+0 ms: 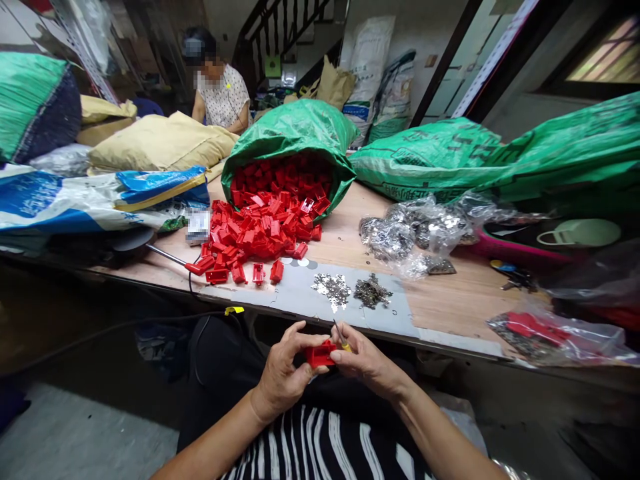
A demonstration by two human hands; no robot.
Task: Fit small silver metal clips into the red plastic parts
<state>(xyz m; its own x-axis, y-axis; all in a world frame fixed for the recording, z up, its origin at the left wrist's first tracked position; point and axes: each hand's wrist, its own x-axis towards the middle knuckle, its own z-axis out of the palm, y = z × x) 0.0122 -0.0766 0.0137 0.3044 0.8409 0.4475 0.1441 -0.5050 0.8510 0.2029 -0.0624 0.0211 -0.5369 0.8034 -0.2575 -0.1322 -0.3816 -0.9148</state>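
Above my lap, just off the table's front edge, my left hand [283, 373] grips a small red plastic housing [321, 354] between thumb and fingers. Its hollow side faces me. Closed around a slim tool with a yellow handle and thin metal tip [345, 344] is my right hand [373, 363], whose fingertips also touch the housing's right end. The tool's exact kind is unclear. On a grey mat [293, 293] beyond my hands lie a pile of flat silvery metal pieces [332, 289] and a pile of darker small metal parts [373, 291].
Red housings [265, 227] spill from a green woven sack [300, 127] onto the table. Plastic bags of metal parts [415, 230] lie to the right, with another bag [555, 333] near the front edge. A person [223, 93] sits across the table behind sacks.
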